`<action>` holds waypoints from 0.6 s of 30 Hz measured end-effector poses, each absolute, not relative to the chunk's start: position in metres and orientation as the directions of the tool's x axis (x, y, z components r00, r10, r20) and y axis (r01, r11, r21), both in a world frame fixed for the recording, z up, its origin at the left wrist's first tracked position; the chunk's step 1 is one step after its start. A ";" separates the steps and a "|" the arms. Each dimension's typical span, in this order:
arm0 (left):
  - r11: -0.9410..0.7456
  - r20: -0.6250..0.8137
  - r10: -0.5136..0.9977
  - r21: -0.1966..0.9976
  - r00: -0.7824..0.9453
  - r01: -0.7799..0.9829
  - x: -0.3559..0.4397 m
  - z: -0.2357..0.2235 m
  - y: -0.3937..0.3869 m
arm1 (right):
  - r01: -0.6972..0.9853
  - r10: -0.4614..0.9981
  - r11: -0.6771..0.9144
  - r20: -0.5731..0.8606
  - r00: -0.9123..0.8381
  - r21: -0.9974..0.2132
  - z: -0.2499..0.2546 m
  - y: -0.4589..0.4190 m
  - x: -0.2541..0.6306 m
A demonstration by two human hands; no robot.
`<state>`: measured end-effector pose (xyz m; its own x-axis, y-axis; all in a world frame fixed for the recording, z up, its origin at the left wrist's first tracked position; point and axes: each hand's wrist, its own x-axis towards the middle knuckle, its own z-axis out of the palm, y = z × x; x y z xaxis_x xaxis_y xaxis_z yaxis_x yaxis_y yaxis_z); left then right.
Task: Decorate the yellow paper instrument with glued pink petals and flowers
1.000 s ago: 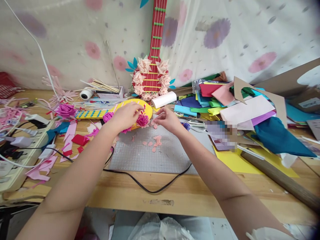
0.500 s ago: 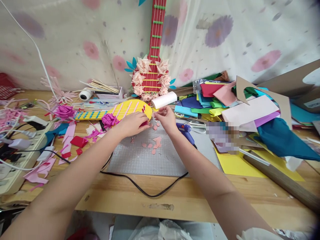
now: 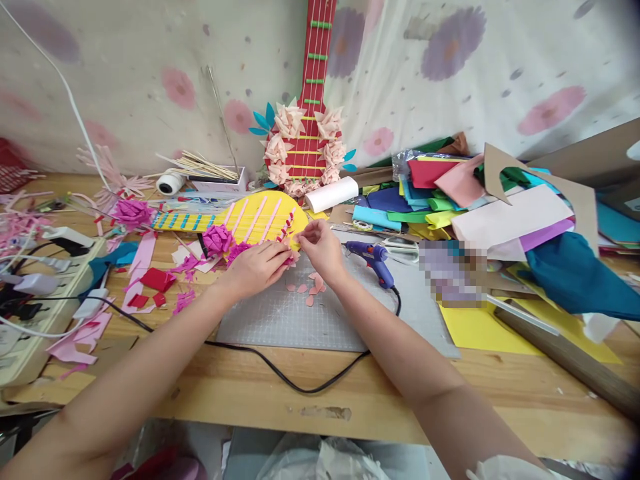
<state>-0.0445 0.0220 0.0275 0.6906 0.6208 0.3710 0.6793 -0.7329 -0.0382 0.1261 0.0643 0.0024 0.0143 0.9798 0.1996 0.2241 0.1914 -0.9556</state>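
A yellow toy guitar (image 3: 245, 217) with pink strips and magenta paper flowers (image 3: 218, 241) lies on the table. My left hand (image 3: 261, 268) is at its lower edge, fingers together and closed around pale pink paper petals (image 3: 291, 252); the palm hides part of the guitar. Close by on the right, my right hand (image 3: 323, 248) pinches a small pink petal (image 3: 297, 238) between thumb and forefinger at the body's rounded end. Several loose pink petals (image 3: 316, 285) lie on the grey cutting mat (image 3: 290, 323) below my hands.
A blue glue gun (image 3: 373, 260) lies right of my right hand, its black cord (image 3: 300, 390) looping across the table front. Scissors (image 3: 403, 251) and stacked coloured sheets (image 3: 420, 193) sit farther right. A red flowered guitar (image 3: 305, 157) leans behind; a power strip (image 3: 60, 313) is left.
My right hand has moved down and left toward the guitar's edge. My left hand has shifted slightly lower, and more magenta flower shows beside it. The glue gun shows more fully.
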 end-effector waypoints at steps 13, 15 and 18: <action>-0.774 0.458 0.520 -0.106 0.721 0.624 -0.049 0.022 0.024 | 0.423 0.970 0.214 0.242 0.013 -0.881 0.008 0.050 0.118; -0.769 0.455 0.525 -0.109 0.720 0.630 -0.049 0.022 0.024 | 0.452 0.969 0.221 0.246 -0.004 -0.864 0.010 0.049 0.117; -0.766 0.447 0.530 -0.111 0.721 0.633 -0.049 0.023 0.024 | 0.458 0.971 0.221 0.237 -0.022 -0.861 0.012 0.047 0.115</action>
<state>-0.0486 0.0238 0.0232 0.7206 0.5301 0.4469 0.6327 -0.7664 -0.1113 0.1152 0.0467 0.0122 -0.0223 0.9712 0.2371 0.4577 0.2207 -0.8613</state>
